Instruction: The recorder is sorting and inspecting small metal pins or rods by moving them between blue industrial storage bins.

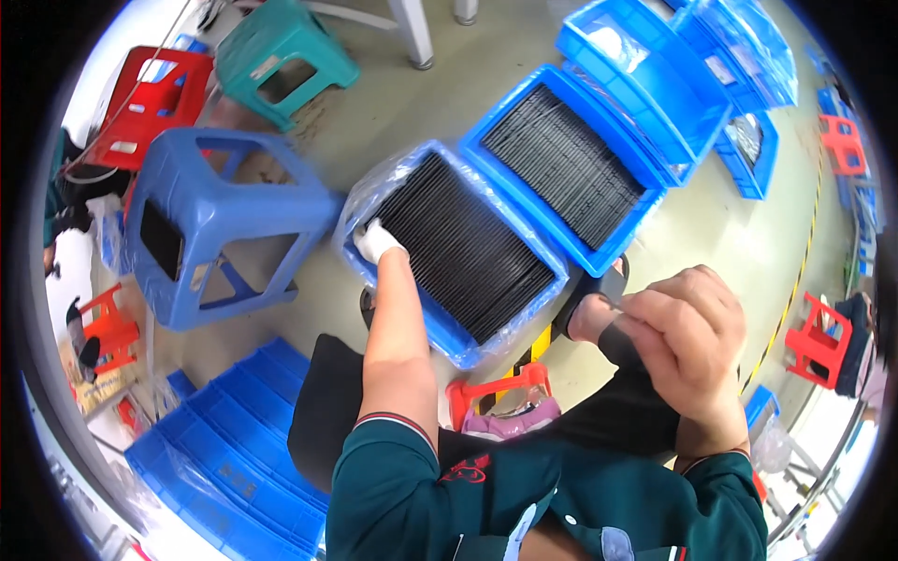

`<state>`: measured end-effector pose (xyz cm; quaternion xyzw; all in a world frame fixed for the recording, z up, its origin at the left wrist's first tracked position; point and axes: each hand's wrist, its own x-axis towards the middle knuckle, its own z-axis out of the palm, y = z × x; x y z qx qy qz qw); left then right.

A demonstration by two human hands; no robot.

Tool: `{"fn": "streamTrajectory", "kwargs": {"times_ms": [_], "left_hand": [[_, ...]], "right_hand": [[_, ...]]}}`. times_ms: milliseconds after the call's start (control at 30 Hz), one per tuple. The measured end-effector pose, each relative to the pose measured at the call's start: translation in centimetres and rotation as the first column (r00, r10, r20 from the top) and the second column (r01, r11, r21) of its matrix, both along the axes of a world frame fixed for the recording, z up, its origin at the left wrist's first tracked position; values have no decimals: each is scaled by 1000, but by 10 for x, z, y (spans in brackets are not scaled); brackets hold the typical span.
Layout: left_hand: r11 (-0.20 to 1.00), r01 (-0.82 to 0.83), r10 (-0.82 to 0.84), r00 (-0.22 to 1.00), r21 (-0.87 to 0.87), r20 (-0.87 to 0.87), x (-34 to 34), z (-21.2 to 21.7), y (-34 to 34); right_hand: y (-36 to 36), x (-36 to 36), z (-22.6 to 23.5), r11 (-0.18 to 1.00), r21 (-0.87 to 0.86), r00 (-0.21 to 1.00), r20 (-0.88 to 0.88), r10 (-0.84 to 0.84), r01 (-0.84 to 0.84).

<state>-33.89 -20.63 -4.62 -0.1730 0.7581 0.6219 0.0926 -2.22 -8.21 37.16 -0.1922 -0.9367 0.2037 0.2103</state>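
My left hand (377,241), with white covering on its fingers, reaches to the left edge of a blue bin (440,338) lined with clear plastic. Its fingertips are too small and partly hidden to show whether they grip anything. Inside that bin, thin black flat pieces (463,248) stand packed in close rows, right beside the hand. My right hand (687,332) is raised at the right, above my leg and foot, apart from the bins. Its thumb and fingers are pinched together; what they hold, if anything, I cannot make out.
A second blue bin (599,260) of similar dark pieces (564,164) adjoins the first, with stacked blue bins (645,75) beyond. A blue stool (201,224) carries a small black flat piece (162,238). Blue crates (234,449) lie lower left; a green stool (281,61) stands behind.
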Motion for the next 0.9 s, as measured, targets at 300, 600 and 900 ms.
{"fn": "streamTrajectory", "kwargs": {"times_ms": [300, 600, 900], "left_hand": [[858, 42, -97, 992, -512, -81, 58, 86, 54], [524, 530, -852, 326, -667, -410, 159, 67, 179], [-39, 447, -965, 216, -894, 150, 159, 39, 264]], "right_hand": [[1, 42, 9, 997, 11, 975, 208, 77, -81], [13, 91, 11, 999, -50, 966, 259, 10, 3], [36, 122, 4, 981, -127, 927, 364, -90, 146]]}}
